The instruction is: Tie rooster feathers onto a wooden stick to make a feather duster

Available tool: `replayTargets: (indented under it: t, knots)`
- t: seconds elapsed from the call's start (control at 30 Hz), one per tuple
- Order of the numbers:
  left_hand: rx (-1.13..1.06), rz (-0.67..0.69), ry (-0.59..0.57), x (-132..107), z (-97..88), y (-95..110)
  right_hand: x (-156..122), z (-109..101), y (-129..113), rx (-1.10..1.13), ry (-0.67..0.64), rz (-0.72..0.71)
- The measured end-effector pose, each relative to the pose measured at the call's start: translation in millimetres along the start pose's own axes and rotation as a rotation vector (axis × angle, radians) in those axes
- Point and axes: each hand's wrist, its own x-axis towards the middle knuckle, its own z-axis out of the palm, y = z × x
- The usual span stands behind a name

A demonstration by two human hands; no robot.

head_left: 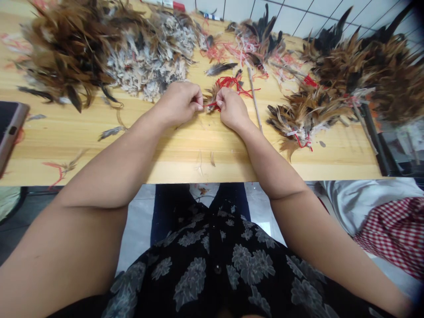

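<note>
Both hands meet over the wooden table, close to a small bunch of brown feathers (212,93) with red string (229,82) looped on it. My left hand (180,102) is closed in a pinch, and a short red strand stretches from its fingertips toward the other hand. Right beside the bunch, my right hand (232,107) is also pinched on the red string; its fingers partly cover the feathers. Whether the right fingers grip the feathers too, I cannot tell. A thin stick (254,98) lies just right of my right hand.
A big heap of brown feathers (71,37) with pale quill ends (149,55) fills the back left. More feather bundles (311,106) lie at the right, near a dark-edged container (377,137). A phone (11,128) rests at the left edge. Markers (211,17) lie along the back.
</note>
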Motion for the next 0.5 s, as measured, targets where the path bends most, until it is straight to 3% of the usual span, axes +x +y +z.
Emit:
replayTargets:
  t: [0.2,0.37,0.5]
  knots:
    - [0.011,-0.049,-0.050,-4,-4.2,12,0,-1,3,-0.043,0.014,0.075]
    - [-0.036,-0.087,-0.022,-7,-4.1,18,1,0,5,-0.025,0.004,-0.001]
    - [-0.098,-0.114,-0.007,-11,-0.6,26,-4,-1,-8,-0.051,-0.041,-0.063]
